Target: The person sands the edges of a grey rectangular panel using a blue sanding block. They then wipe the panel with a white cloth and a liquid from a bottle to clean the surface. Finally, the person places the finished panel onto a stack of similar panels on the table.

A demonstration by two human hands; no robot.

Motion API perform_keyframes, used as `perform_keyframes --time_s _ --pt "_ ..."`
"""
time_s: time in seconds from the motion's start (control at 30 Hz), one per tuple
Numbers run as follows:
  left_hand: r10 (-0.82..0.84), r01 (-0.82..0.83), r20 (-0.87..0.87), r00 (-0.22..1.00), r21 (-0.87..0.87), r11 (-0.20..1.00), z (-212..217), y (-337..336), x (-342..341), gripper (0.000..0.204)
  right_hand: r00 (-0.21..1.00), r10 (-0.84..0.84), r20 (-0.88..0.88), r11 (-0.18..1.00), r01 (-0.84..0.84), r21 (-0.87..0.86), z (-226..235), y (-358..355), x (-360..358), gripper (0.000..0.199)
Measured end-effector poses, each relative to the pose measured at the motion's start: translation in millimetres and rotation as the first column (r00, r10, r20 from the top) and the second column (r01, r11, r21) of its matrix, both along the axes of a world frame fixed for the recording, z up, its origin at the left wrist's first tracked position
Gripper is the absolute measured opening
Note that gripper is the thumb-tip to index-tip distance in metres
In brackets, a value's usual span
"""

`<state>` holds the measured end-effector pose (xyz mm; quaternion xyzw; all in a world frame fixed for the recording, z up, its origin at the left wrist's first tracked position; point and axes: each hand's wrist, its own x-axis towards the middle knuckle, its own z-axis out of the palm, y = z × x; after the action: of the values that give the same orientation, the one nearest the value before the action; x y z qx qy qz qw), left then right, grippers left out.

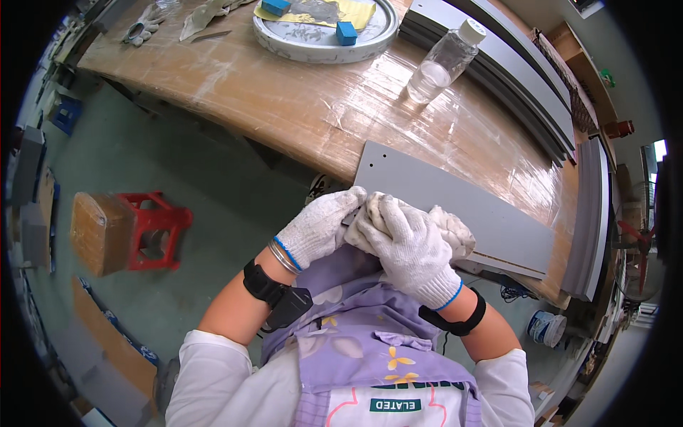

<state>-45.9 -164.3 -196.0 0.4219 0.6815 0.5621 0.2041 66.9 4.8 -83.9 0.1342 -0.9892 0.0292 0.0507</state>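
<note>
A long grey panel [455, 192] with small dark holes at its left end lies along the near edge of the table. My left hand [316, 226], in a white knit glove, is closed at the panel's near left corner; its fingertips touch the end and partly hide it. My right hand [413, 249], gloved the same way, presses a bunched white cloth [455, 231] against the panel's near edge beside the left fingers. Part of the cloth sticks out to the right of that hand.
On the film-covered table [284, 99] stand a clear bottle [445, 64] of liquid and a round white turntable [320, 51] with blue blocks [346, 33]. Stacked grey panels [526, 92] lie at the back right, more [592, 213] at the right end. A red stool [156, 228] stands left.
</note>
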Motion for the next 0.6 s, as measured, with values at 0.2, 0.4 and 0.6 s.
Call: perform_keyframes --time_s 0.2,0.4,0.6 --pt "0.171 -0.156 -0.479 0.861 0.070 0.985 2 -3 -7 0.029 0.996 0.094 -0.005 0.994 -0.094 -0.059 -10 7 -5 0.038" --pt "-0.006 -0.184 0.781 0.624 0.154 0.971 16 12 -2 0.031 0.994 0.013 -0.105 0.984 -0.031 -0.174 -9 -11 -19 0.030" --pt "0.097 -0.234 0.953 0.286 -0.028 0.972 59 19 -1 0.039 0.756 -0.568 0.326 0.740 0.642 -0.200 19 87 30 0.032"
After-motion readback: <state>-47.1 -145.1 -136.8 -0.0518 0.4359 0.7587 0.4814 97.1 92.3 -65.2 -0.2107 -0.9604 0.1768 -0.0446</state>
